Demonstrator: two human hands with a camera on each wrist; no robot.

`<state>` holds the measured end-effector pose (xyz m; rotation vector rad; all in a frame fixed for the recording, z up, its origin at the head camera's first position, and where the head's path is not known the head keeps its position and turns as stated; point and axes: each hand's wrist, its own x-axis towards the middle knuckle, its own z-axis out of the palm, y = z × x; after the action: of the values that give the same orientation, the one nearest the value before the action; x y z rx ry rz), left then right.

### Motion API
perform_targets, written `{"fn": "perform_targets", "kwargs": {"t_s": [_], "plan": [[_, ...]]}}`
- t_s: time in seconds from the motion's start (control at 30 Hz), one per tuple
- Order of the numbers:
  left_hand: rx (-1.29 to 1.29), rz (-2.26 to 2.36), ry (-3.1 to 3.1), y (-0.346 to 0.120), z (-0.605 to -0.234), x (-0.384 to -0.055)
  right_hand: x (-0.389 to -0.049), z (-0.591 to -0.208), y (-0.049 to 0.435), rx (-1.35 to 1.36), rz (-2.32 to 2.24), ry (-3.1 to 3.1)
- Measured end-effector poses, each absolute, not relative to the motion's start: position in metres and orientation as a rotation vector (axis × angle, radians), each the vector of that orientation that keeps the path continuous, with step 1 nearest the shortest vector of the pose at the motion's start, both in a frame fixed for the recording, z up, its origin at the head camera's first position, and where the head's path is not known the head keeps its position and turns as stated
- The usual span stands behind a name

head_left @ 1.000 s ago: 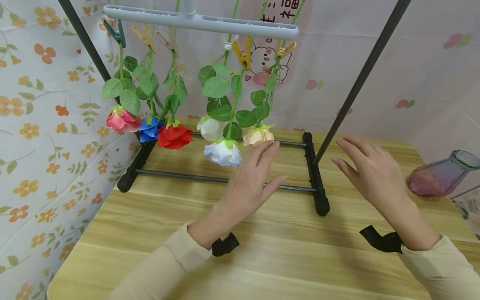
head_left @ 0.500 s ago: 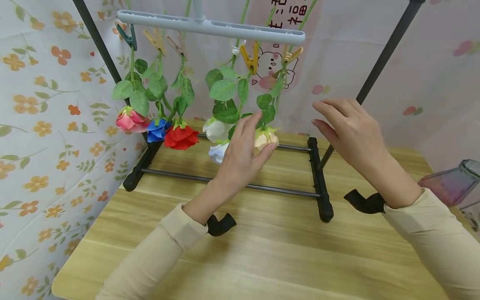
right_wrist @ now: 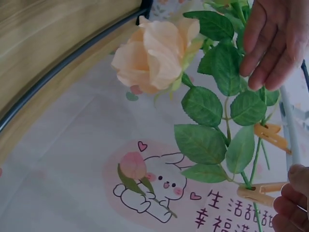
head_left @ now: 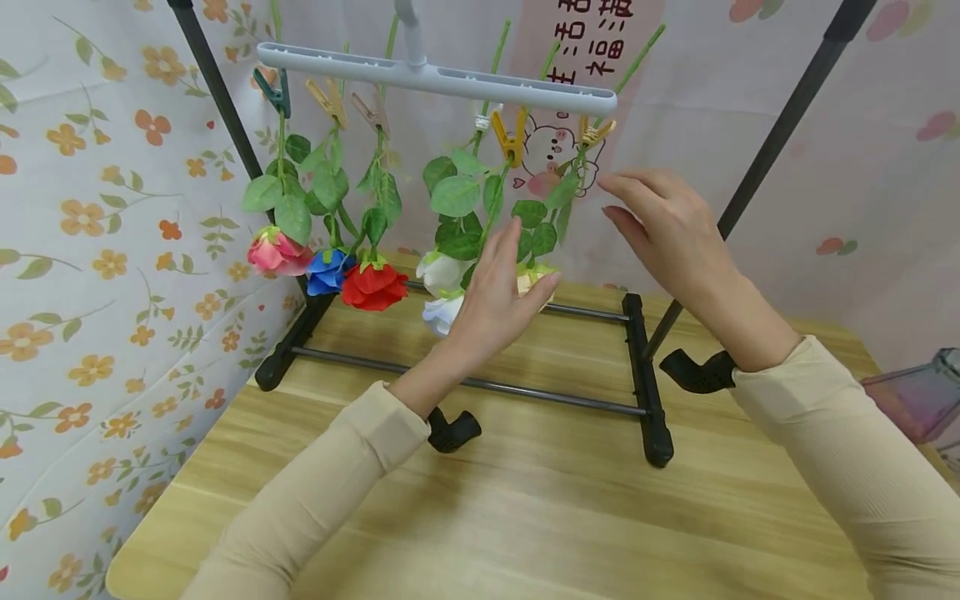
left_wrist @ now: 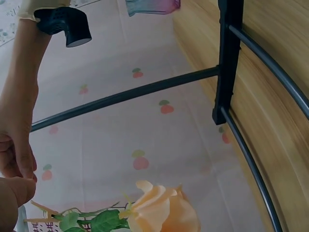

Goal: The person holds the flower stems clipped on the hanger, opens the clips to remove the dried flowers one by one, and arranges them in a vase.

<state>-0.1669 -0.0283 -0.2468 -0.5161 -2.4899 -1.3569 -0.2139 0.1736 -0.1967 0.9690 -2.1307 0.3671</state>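
A peach rose (right_wrist: 157,55) hangs head down from a yellow clothespin (head_left: 597,131) at the right end of a pale grey hanger bar (head_left: 442,77). My left hand (head_left: 498,292) is raised among the right-hand flowers with straight, relaxed fingers, partly covering the peach rose and a white rose (head_left: 441,315) in the head view. To the right, my right hand (head_left: 671,229) is lifted beside the peach rose's stem, fingers loosely bent and holding nothing. In the right wrist view its fingertips come close to the clothespin. Another yellow clothespin (head_left: 510,140) grips the neighbouring stem.
Pink (head_left: 277,252), blue (head_left: 328,271) and red (head_left: 375,286) roses hang at the left, with another white rose (head_left: 441,272) mid-bar. Black rack posts (head_left: 780,125) rise from a base (head_left: 648,383) on the wooden table (head_left: 525,500). A pink-purple glass vase (head_left: 915,400) stands at far right.
My right hand has risen and moved left toward the peach rose's stem. My left hand has lifted slightly among the flowers. The head view has shifted, showing more of the hanger bar.
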Motion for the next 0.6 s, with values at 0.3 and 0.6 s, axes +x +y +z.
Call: {"fn": "perform_targets", "kwargs": {"t_s": [0.3,0.6], "plan": [[-0.440,-1.253,-2.470,-0.022,-0.238,-0.192,-0.234,-0.187,0.165,1.002,0.350,-2.139],[-0.278,-1.434,-2.556,-0.010,-0.235,-0.222,-0.247,-0.177,0.155,1.038,0.314,-2.143]]}}
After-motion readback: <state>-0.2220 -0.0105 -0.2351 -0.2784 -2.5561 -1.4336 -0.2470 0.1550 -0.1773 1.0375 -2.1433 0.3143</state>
